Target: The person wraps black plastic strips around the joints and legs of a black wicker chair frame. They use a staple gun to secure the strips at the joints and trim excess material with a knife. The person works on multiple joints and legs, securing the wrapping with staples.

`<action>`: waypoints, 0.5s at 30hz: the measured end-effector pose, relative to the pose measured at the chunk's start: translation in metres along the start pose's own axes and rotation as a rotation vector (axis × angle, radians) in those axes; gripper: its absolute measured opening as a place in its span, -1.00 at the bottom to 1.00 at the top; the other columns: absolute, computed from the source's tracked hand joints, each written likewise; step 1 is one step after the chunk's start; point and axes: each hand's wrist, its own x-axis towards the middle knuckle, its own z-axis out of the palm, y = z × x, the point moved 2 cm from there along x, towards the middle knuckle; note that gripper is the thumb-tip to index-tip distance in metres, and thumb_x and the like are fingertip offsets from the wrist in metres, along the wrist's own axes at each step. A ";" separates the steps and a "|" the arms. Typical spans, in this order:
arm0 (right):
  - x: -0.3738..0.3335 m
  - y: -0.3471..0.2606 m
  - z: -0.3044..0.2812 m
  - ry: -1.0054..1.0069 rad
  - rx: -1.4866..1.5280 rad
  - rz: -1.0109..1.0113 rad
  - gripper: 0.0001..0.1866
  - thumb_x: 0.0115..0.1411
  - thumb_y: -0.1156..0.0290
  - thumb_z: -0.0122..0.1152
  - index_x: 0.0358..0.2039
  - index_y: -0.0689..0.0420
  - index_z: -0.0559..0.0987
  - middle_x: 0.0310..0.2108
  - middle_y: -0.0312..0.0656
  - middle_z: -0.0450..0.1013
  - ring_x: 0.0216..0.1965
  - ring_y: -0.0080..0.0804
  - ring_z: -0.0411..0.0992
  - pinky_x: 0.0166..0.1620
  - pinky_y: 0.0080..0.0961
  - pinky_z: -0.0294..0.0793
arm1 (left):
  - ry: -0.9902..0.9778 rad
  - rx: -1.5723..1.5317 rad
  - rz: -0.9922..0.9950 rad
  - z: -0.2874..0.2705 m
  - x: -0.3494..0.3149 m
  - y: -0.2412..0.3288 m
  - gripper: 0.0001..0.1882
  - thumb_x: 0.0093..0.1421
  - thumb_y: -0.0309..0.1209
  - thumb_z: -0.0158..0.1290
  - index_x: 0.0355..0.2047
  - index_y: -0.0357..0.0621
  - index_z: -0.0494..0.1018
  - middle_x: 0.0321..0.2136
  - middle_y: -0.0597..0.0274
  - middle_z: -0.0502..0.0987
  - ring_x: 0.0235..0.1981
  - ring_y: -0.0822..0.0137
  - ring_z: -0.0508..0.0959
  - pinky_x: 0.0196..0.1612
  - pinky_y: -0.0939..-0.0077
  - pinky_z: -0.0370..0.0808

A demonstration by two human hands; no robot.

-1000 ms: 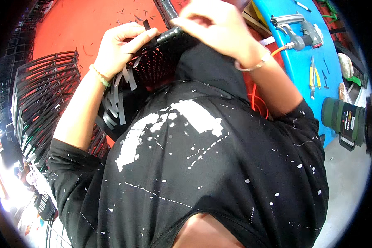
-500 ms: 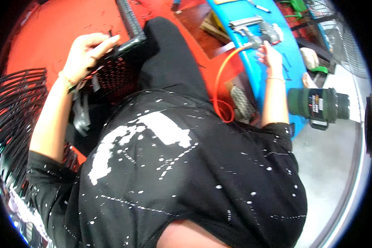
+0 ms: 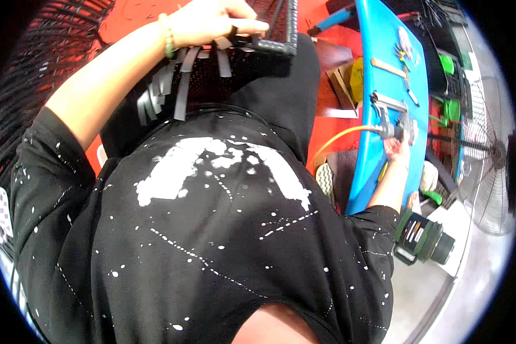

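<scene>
In the upper middle, my left hand (image 3: 212, 23) is closed at the corner of a black-wrapped frame (image 3: 293, 26), fingers over its near bar. Dark woven mesh lies under the hand, and several loose grey strips (image 3: 183, 83) hang from the edge near my wrist. The frame rests by my black-clad leg (image 3: 295, 86). To the right, my right hand (image 3: 397, 152) is wrapped round the handle of a grey air stapler (image 3: 390, 109), which lies on a blue table (image 3: 370, 74). An orange air hose (image 3: 347, 133) runs from it toward my lap.
A flat strip-like tool (image 3: 388, 67), pliers (image 3: 407, 51) and a pen-like tool lie farther up the table. A dark green cylinder (image 3: 418, 236) is by my right elbow. A wire-guarded fan (image 3: 490, 155) stands at far right. Black woven strands (image 3: 46, 69) fill the left.
The view has swung left, so everything sits farther right. My left hand still holds the frame corner, nearer the top edge now. My right hand stays on the stapler.
</scene>
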 end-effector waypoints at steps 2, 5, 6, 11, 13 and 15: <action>0.022 -0.007 0.003 -0.050 0.165 0.006 -0.18 0.12 -0.18 0.42 0.03 0.33 0.42 -0.11 -0.06 0.51 -0.03 -0.05 0.54 0.12 -0.02 0.54 | 0.017 -0.039 0.045 -0.003 -0.001 -0.011 -0.67 0.31 -0.19 0.22 -0.33 -0.26 0.68 -0.53 0.30 0.66 -0.51 0.56 0.53 -0.37 0.52 0.51; 0.024 -0.007 0.008 -0.115 0.269 0.079 -0.25 0.12 -0.13 0.43 0.06 0.23 0.44 -0.12 -0.07 0.53 -0.12 -0.05 0.57 0.03 0.03 0.58 | 0.045 0.022 0.025 -0.003 -0.004 -0.013 -0.68 0.31 -0.19 0.22 -0.32 -0.24 0.69 -0.54 0.34 0.64 -0.53 0.56 0.51 -0.41 0.53 0.48; 0.014 -0.011 0.020 -0.152 0.238 0.040 -0.27 0.13 -0.10 0.43 0.08 0.20 0.44 -0.10 -0.07 0.54 -0.12 -0.05 0.56 0.02 0.03 0.58 | 0.038 -0.017 -0.033 -0.007 -0.007 -0.013 -0.68 0.31 -0.19 0.22 -0.33 -0.24 0.69 -0.55 0.36 0.63 -0.54 0.57 0.49 -0.42 0.54 0.47; -0.016 -0.013 0.029 -0.272 0.140 -0.151 -0.38 0.22 0.10 0.38 0.18 0.12 0.42 0.01 0.00 0.54 -0.07 -0.04 0.54 -0.05 0.00 0.56 | -0.008 -0.105 -0.090 -0.015 -0.017 -0.004 -0.69 0.32 -0.21 0.22 -0.36 -0.23 0.69 -0.58 0.44 0.56 -0.54 0.62 0.43 -0.44 0.59 0.40; -0.018 -0.013 0.026 -0.308 0.168 -0.163 -0.42 0.25 0.19 0.35 0.20 0.16 0.40 0.01 0.04 0.53 -0.07 -0.05 0.54 -0.04 -0.03 0.56 | -0.021 -0.072 -0.041 -0.017 -0.015 -0.007 -0.70 0.33 -0.23 0.21 -0.35 -0.24 0.69 -0.59 0.44 0.54 -0.54 0.63 0.42 -0.44 0.59 0.39; -0.024 -0.011 0.026 -0.354 0.252 -0.111 -0.47 0.29 0.29 0.31 0.19 0.22 0.39 -0.01 0.08 0.53 -0.07 -0.06 0.54 -0.02 -0.08 0.57 | -0.005 -0.082 -0.064 -0.016 -0.016 -0.006 -0.71 0.33 -0.23 0.21 -0.35 -0.24 0.69 -0.60 0.45 0.54 -0.53 0.63 0.42 -0.43 0.59 0.40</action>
